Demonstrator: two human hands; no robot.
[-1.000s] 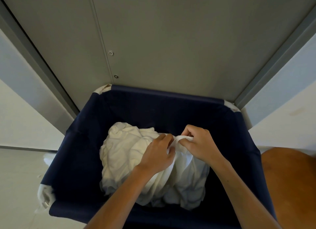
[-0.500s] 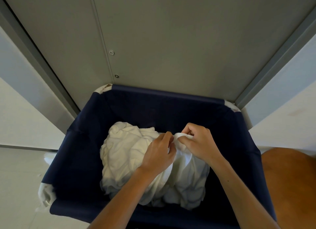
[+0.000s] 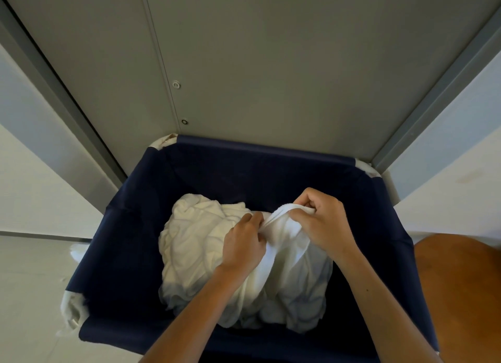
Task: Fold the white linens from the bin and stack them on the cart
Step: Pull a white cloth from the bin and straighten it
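**Tangle risk at the lift-out**

Bin (image 3: 130, 243) — navy fabric with deep walls, set against a grey panel (image 3: 271, 64). We see no cart in view. At its bottom the white linens (image 3: 200, 243) lie crumpled in one heap, and we cannot tell the pieces apart. Left hand (image 3: 244, 247) and right hand (image 3: 322, 224) sit close together above the heap, both pinching the same raised hem (image 3: 282, 213) with fingers curled round it.

Risks, as we judge them:
- The gripped piece may be wound into its neighbours, so a lift could drag extras over the rim onto the floor (image 3: 27, 295).
- Both grips sit near one point — the cloth could hang bunched with no corners found, and the fold would start crooked.
- A thin pinch may slip under the weight.
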